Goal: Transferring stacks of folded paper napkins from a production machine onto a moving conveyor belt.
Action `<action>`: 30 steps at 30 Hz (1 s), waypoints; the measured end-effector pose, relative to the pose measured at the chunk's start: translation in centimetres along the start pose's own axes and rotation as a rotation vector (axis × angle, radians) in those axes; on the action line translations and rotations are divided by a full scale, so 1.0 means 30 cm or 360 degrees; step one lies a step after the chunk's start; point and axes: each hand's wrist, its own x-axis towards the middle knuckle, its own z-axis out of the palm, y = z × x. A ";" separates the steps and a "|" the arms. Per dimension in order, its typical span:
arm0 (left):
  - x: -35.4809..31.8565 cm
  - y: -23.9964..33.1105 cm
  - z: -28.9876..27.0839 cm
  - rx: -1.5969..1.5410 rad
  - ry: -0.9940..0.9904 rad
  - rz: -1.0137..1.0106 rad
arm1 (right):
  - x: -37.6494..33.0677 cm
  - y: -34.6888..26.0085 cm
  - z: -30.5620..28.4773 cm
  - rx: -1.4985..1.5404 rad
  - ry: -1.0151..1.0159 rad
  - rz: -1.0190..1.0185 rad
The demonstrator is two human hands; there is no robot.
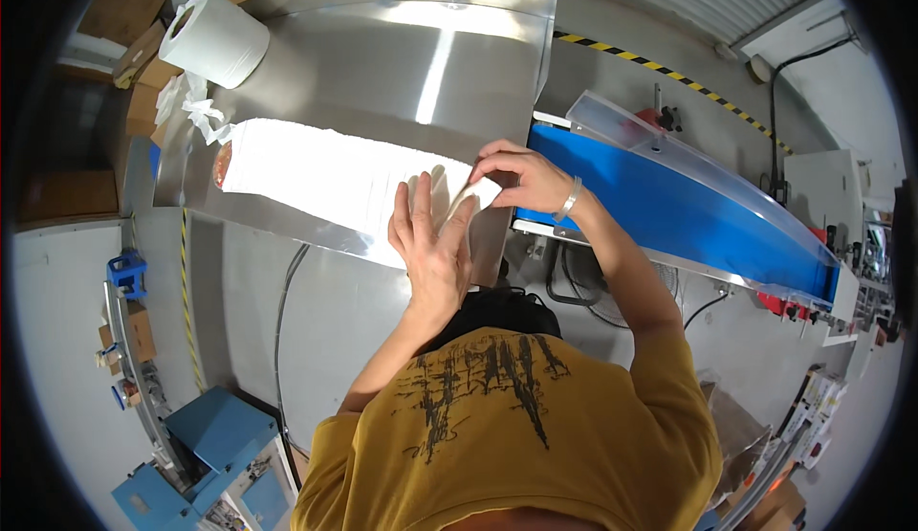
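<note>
A long white strip of paper towel [320, 172] lies across the steel table. At its right end the paper is creased and folded up. My left hand [430, 244] rests on the paper near that end, fingers stretched out and the thumb against the fold. From the right, my right hand [531, 182] pinches the raised corner of the paper between thumb and fingers. A reddish-brown thing [223, 165] peeks out from under the strip's left end; its kind is mostly hidden. A large white paper roll [216, 39] sits at the table's far left, with a torn, crumpled tail [203, 112] trailing from it.
The steel table [373, 62] has a raised back rim. A blue conveyor belt [660, 196] with a clear side guard [669, 139] adjoins its right edge. Cardboard boxes [124, 5] stand at the far left. Blue-topped equipment [220, 426] stands at the lower left.
</note>
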 end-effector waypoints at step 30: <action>0.000 -0.062 -0.016 0.0005 0.0058 0.0104 | -0.059 -0.015 0.094 -0.0229 0.0343 -0.0126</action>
